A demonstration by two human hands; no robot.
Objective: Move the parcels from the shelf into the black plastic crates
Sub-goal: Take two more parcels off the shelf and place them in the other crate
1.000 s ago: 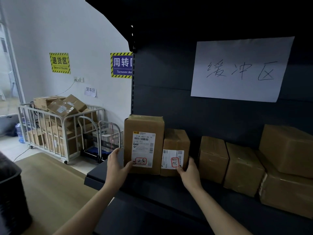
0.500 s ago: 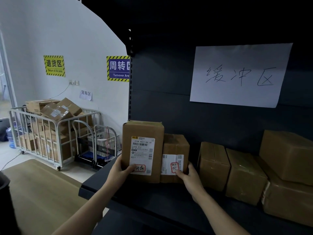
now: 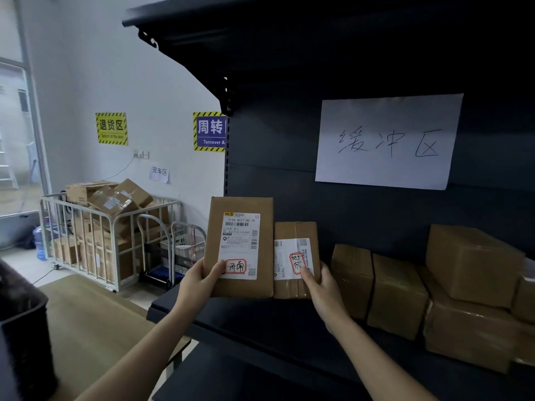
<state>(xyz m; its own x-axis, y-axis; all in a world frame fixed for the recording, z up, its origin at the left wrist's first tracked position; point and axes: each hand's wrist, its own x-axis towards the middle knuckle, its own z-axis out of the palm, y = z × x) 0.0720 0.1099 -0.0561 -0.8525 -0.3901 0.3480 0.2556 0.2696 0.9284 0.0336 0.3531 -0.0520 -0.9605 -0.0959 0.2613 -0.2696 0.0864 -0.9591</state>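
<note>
- Left hand [image 3: 199, 280] grips the tall parcel [image 3: 240, 247] at its 7 o'clock corner.
- Right hand [image 3: 324, 290] grips the small parcel [image 3: 295, 256], which touches the tall one's 3 o'clock side.

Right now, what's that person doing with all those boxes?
A person is picking parcels off the shelf. The left hand grips the tall parcel, and the right hand grips the small parcel beside it. Both are at the shelf, not yet in the crate at lower left. More boxes wait on the right.
</note>
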